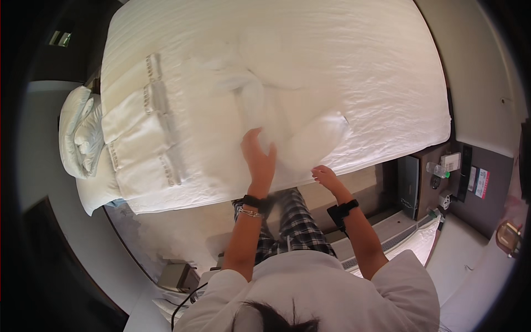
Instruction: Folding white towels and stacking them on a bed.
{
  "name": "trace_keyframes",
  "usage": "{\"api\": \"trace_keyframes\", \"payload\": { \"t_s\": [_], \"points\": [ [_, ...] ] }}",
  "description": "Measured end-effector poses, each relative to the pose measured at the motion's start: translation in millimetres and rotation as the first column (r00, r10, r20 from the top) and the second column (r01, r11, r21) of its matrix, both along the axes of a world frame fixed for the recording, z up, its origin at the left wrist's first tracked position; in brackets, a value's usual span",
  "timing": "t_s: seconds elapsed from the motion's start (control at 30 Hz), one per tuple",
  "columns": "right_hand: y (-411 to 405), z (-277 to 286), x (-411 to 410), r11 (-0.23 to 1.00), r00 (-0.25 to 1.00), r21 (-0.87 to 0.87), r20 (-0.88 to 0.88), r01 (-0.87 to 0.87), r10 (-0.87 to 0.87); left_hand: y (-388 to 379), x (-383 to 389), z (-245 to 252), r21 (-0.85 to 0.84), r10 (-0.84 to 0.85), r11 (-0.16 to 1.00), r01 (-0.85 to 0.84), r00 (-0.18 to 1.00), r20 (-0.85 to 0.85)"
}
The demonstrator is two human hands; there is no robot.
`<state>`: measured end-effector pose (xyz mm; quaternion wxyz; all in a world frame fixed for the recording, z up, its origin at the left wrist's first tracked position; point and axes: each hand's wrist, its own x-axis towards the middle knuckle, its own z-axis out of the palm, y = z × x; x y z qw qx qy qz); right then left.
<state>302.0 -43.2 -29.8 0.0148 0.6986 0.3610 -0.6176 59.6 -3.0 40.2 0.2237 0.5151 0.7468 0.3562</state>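
Observation:
A large bed with a white quilted cover [390,83] fills the view before me. Over its middle a white cloth [319,137] is blurred, and its shape is hard to make out. My left hand [258,155] is above the bed's near side, thumb and fingers apart and curved beside the blur. At the bed's near edge is my right hand [326,178], its fingers curled close to the cloth's lower edge. Whether they grip it cannot be told. Folded white linens [137,145] with decorative bands lie in a row on the bed's left side.
White pillows [79,133] are piled at the bed's left end. To the right, a dark desk [493,166] holds a clear plastic bottle [435,169], a white box [451,161] and printed cards [479,182]. A grey bedside cabinet [173,276] stands at the lower left, near a black cable [182,305].

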Motion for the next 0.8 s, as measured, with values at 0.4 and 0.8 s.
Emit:
{"api": "trace_keyframes", "payload": {
  "t_s": [0.4,0.8],
  "points": [
    [100,-18,46,0.532,0.876,0.795,-0.001,0.294,-0.482,12,55,15,0.026,-0.467,0.882,0.47,0.867,0.177],
    [37,182,-64,0.453,0.999,0.891,-0.039,0.028,0.016,10,27,57,0.127,-0.383,0.923,0.363,0.828,0.411]
  ]
}}
